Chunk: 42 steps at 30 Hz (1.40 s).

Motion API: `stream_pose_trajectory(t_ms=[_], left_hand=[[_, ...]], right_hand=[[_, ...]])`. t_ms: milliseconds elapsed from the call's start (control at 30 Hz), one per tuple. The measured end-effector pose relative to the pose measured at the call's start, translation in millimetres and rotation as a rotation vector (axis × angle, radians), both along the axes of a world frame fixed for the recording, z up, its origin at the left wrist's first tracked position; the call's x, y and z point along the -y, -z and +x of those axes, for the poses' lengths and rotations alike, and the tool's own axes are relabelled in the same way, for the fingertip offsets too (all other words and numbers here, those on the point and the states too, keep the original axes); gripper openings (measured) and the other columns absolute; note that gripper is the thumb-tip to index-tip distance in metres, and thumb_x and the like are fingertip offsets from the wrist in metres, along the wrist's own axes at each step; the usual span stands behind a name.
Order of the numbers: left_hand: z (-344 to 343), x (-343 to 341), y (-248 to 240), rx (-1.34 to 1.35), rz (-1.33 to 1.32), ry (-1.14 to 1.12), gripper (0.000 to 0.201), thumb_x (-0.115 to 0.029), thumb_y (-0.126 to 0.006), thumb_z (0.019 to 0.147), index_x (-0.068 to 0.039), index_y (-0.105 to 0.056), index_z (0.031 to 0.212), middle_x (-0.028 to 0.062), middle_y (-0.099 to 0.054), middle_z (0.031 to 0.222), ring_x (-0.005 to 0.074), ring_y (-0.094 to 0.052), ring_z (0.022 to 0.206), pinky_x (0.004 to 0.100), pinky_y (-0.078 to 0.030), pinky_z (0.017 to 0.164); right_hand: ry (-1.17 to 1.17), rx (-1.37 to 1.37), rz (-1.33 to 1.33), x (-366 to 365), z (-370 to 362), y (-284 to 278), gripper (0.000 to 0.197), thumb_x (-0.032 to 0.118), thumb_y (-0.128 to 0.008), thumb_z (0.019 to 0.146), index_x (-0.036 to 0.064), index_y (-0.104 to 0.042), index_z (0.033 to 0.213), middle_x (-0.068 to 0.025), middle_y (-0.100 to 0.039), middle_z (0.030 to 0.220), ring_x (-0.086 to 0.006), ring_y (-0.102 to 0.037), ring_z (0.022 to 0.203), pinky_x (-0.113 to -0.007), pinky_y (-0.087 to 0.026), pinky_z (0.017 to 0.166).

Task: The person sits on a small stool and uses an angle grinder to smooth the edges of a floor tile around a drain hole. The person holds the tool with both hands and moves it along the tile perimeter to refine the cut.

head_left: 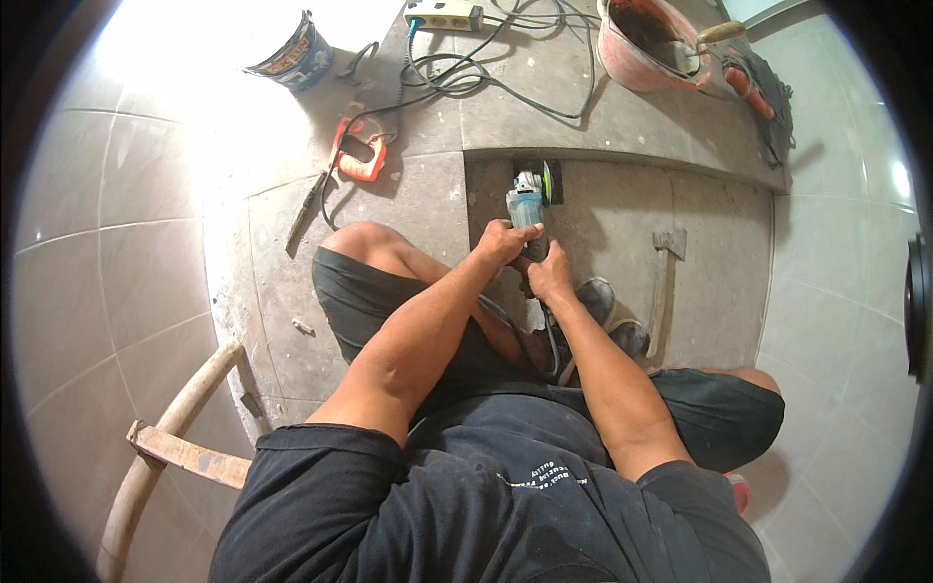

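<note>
Both of my hands grip a blue-grey angle grinder (525, 206) in front of me, its metal head pointing away from me. My left hand (501, 243) wraps the front of the body. Just behind it, my right hand (551, 274) closes round the rear part, where the cord runs back between my legs. The grinder's disc (548, 183), with a yellow-green edge, sits at the right of the head, near the inner corner of a sunken floor section (622, 209). Whether the disc touches the floor cannot be made out.
A hatchet (667, 282) lies to the right, beyond my shoes (612, 316). Orange-handled tool (360, 160), power strip (445, 16), coiled cable (457, 73), dark bucket (294, 60) and pinkish bucket with a trowel (641, 44) are on the raised floor. A wooden frame (185, 408) stands at left.
</note>
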<state>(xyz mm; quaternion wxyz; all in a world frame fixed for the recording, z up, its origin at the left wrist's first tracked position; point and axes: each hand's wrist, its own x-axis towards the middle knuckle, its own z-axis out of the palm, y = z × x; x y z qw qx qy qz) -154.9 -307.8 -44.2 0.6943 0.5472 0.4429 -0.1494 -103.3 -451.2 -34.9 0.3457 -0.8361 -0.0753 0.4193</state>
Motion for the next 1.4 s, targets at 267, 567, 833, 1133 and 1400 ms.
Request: stream_pose_trajectory(t_ms=[267,567,833,1133,1400], left_hand=[[7.6,8.0,18.0,0.06,0.03,-0.037,0.063,-0.042,-0.087,0.087,0.013,-0.074,0.117,0.0221,-0.076,0.105,0.0276,-0.074,0.094,0.0432,-0.057,0.086],[8.2,3.9,23.3,-0.014,0.015,0.007,0.074,-0.043,-0.085,0.089,0.017,-0.066,0.128,0.0297,-0.073,0.121,0.0357,-0.074,0.11,0.0467,-0.056,0.097],[12.9,5.0,14.7,-0.006,-0.001,-0.023,0.073,-0.041,-0.086,0.089,0.017,-0.067,0.128,0.0308,-0.073,0.12,0.0367,-0.074,0.111,0.0475,-0.055,0.098],[8.9,2.4,16.1,0.041,-0.025,-0.046,0.067,-0.044,-0.087,0.088,0.011,-0.073,0.124,0.0273,-0.075,0.116,0.0345,-0.074,0.104,0.0498,-0.055,0.096],[5.1,3.9,0.9,-0.005,0.018,0.026,0.073,-0.046,-0.088,0.085,0.012,-0.07,0.127,0.0272,-0.073,0.12,0.0343,-0.073,0.106,0.0458,-0.057,0.095]], right_hand=[[0.058,0.114,0.071,3.4,3.0,6.8,0.074,0.029,-0.095,0.077,-0.0078,-0.059,0.129,-0.0293,-0.072,0.118,-0.0421,-0.071,0.112,-0.048,-0.055,0.095],[0.065,0.012,0.011,-6.6,2.3,-14.6,0.07,0.028,-0.093,0.08,-0.0101,-0.057,0.127,-0.0279,-0.074,0.108,-0.0331,-0.076,0.092,-0.044,-0.059,0.079],[0.05,0.047,0.027,1.3,7.1,7.6,0.071,0.031,-0.093,0.079,-0.0106,-0.058,0.124,-0.0288,-0.073,0.107,-0.0365,-0.076,0.09,-0.045,-0.058,0.077],[-0.016,0.227,-0.012,-0.1,3.7,11.7,0.07,0.034,-0.093,0.077,-0.0081,-0.06,0.122,-0.032,-0.072,0.114,-0.0456,-0.071,0.112,-0.05,-0.055,0.094],[0.043,0.253,0.129,15.4,-9.0,27.5,0.069,0.026,-0.092,0.08,-0.0093,-0.059,0.128,-0.0229,-0.075,0.097,-0.0323,-0.075,0.076,-0.042,-0.057,0.064]])
